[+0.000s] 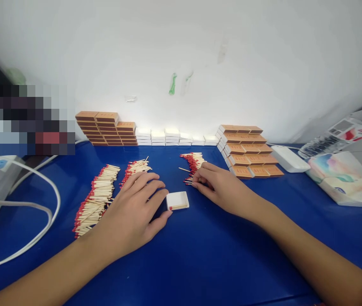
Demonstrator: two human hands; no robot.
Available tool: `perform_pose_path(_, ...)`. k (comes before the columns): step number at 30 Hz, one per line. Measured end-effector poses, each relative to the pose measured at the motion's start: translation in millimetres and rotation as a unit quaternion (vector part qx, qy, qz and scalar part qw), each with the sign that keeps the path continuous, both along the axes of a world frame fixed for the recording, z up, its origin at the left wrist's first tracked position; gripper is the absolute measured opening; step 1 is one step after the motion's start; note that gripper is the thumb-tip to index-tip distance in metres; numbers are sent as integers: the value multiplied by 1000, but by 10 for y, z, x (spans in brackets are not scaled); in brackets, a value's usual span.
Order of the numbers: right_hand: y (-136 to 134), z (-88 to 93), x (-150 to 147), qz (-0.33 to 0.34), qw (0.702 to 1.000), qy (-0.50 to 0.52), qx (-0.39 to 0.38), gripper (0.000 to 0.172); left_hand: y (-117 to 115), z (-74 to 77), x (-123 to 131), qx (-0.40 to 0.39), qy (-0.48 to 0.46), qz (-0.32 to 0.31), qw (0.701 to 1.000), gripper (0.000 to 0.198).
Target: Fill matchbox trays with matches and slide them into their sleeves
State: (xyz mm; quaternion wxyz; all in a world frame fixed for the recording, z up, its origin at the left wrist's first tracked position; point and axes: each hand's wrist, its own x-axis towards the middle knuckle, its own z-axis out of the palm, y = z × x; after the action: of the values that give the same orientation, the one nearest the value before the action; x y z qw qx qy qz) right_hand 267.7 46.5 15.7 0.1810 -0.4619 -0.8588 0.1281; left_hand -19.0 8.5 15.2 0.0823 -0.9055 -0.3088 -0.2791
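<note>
A small white matchbox tray (177,199) lies on the blue table with a few red-tipped matches along its near side. My left hand (136,206) steadies its left end, thumb and index finger at the two corners and the other fingers spread. To the right, my right hand (216,185) pinches at the near edge of a small pile of matches (195,160); its fingertips are closed on matches, how many I cannot tell. One loose match (184,169) sticks out left of that pile. Another match pile (135,168) lies behind my left hand, partly hidden.
A long match pile (96,195) lies at left. Along the wall stand stacked brown matchboxes (104,129), white trays (158,137) and stepped matchboxes (247,151). At right are a white box (289,159) and a tissue pack (343,178); white cables (53,204) loop at left.
</note>
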Motion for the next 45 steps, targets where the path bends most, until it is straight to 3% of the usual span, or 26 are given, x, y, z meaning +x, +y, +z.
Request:
perform_pose_path(11,-22,-14,-75,-24,1000,11,6,7,3,-13,-12,-2,3,0,1000,23)
perform_pose_path(20,3,-32,-47,-8,1000,-7,4,12,-4,2,1,6,-1,11,1000,21)
perform_pose_path(30,-245,166,-238,39,996,59,57,11,-8,0,10,22,-14,39,999,19)
perform_pose_path(36,-288,33,-361,66,988,-36,132,20,-18,-9,14,17,-19,38,999,17)
perform_pose_path(39,-284,-21,-392,75,986,-66,134,23,-22,-10,22,16,-21,38,999,16)
perform_pose_path(45,-264,106,-269,68,993,19,97,15,-19,-23,18,12,-20,38,999,18)
